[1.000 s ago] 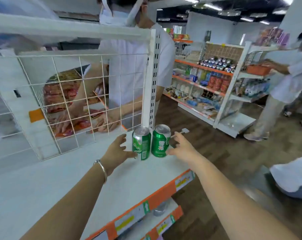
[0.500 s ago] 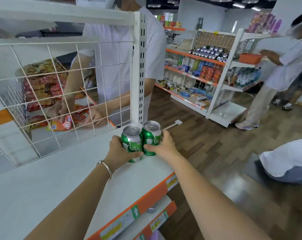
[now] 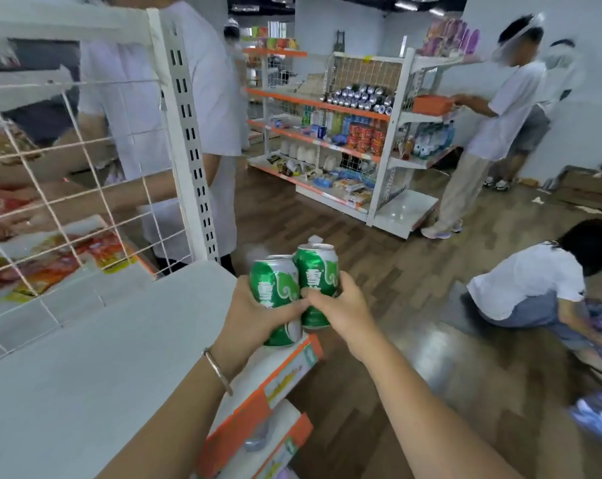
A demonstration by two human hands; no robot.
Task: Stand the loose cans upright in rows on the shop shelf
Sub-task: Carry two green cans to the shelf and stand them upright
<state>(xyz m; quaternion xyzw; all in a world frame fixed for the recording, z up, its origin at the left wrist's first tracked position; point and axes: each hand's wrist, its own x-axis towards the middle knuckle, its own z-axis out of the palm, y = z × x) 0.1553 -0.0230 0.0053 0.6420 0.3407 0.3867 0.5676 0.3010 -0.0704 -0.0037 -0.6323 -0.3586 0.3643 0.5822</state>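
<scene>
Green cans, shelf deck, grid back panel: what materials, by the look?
Green cans: likely thin aluminium; glossy printed body, bare silvery rim. Shelf deck: probably white painted sheet metal; flat, smooth, faint sheen. Grid back panel: white-coated wire, likely steel; thin crossed rods.

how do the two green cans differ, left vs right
The left can is gripped by the left hand, the right can by the right hand. The left can's base is over the front corner of the shelf; the right can hangs past that edge, above the floor. The right can also sits higher in view. Both are green, silver-topped, roughly upright and pressed together.
</scene>
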